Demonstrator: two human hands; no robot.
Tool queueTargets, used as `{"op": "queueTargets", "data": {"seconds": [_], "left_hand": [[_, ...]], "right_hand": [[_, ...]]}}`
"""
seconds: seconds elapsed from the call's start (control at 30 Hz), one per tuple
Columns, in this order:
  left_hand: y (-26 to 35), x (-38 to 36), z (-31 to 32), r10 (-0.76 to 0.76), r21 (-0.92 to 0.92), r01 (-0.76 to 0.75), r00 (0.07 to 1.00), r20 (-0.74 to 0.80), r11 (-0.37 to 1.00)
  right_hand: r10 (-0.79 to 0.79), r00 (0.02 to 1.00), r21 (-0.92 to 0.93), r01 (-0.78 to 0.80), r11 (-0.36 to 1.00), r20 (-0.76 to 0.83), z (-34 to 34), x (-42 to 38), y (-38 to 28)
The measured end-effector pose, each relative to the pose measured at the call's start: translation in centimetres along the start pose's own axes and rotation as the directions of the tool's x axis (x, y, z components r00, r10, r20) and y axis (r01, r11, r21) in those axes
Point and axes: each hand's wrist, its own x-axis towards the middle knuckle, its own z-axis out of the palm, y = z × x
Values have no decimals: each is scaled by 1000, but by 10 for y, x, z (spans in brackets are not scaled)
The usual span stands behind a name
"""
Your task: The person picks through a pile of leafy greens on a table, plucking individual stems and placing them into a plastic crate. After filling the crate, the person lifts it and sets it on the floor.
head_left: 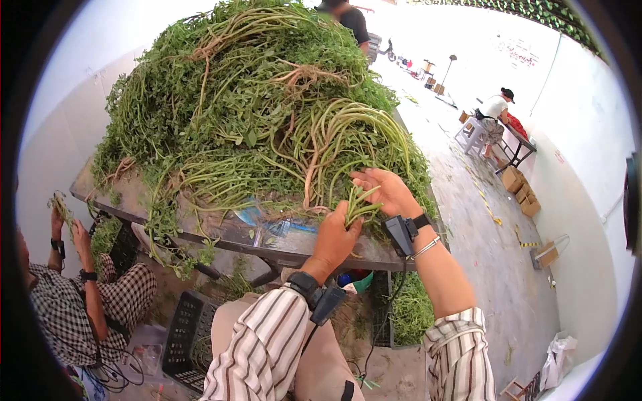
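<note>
My left hand [332, 237] is closed around a small bunch of green stems [360, 206] at the table's near edge. Just above and to the right of the bunch is my right hand [391, 192], its fingers loosely stretched toward the left and apart, with no stem clearly gripped in them. Behind both hands rises a large heap of leafy green plants [234, 127], some with thick pale-brown roots. One long-stemmed plant with a brown root [311, 167] lies on the heap's front, close to my left hand. The heap covers most of the dark table [221, 230].
A black crate [180, 334] stands on the floor at my left, and a crate of cut greens [411, 311] is below the table. At left, a person in checkered clothes [63, 301] holds a plant. Others work behind the heap and far right, near cardboard boxes [519, 187].
</note>
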Motion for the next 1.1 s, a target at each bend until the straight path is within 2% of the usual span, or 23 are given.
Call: {"op": "queueTargets", "data": {"seconds": [0.07, 0.13, 0.2, 0.27, 0.33, 0.37, 0.4, 0.47, 0.5, 0.6, 0.63, 0.7, 0.83, 0.9, 0.93, 1.0, 1.03, 1.1], "left_hand": [[-8, 0, 3, 11, -33, -12, 1000, -9, 999], [-10, 1, 3, -6, -27, 7, 1000, 22, 1000], [-8, 0, 2, -4, -34, 4, 1000, 16, 999], [-6, 0, 3, -7, -99, 8, 1000, 6, 995], [-8, -1, 2, 20, -84, -20, 1000, 10, 996], [-8, -1, 3, 54, -71, -53, 998, 12, 996], [-8, -1, 4, 52, -77, -51, 999, 15, 996], [-5, 0, 2, 143, -6, -144, 989, -28, 990], [-3, 0, 0, 144, -41, -144, 990, -12, 989], [-2, 1, 1, 156, -22, -159, 984, -84, 987], [-4, 1, 2, 159, -24, -161, 984, -87, 987], [-7, 2, 5, 185, 21, -185, 965, -185, 983], [-6, 4, 5, 276, 98, -260, 934, -228, 961], [-13, 0, 8, -18, -174, 8, 998, -56, 985], [-10, 0, 6, -13, -173, 3, 998, -55, 985], [-4, 2, 2, -45, -201, 53, 998, 44, 978], [-7, 2, 3, -42, -198, 49, 998, 42, 979], [-18, 2, 8, 58, -113, -62, 997, -43, 992]], "right_hand": [[-2, 996, 189, -15, 982, 89, 0, 7, 4], [-22, 994, 239, -4, 971, 106, -2, 7, 6], [-136, 954, 365, 30, 931, 268, -3, 2, 9], [-144, 959, 361, 48, 931, 244, 2, -7, 7], [-177, 959, 256, 118, 959, 222, 3, -17, 5], [-179, 976, 158, 158, 975, 126, 8, -24, 5], [-177, 977, 155, 158, 975, 120, 12, -31, 3], [-203, 974, -17, 206, 978, 105, 16, -44, -2], [-200, 977, -56, 205, 977, 77, 18, -49, -4], [-225, 966, -103, 238, 966, 123, 12, -58, -3], [-231, 965, -104, 244, 964, 123, 11, -60, -2], [-229, 967, -119, 242, 963, 114, 12, -67, -3], [-223, 966, -153, 242, 958, 131, 13, -77, -4], [-222, 965, -179, 244, 953, 139, 13, -80, -4], [-227, 964, -178, 250, 952, 139, 14, -80, -5], [-216, 970, -101, 227, 969, 112, 14, -81, -8], [-250, 964, -61, 255, 965, 87, 16, -83, -11], [-263, 964, 1, 263, 965, 34, 11, -81, -16]]}}
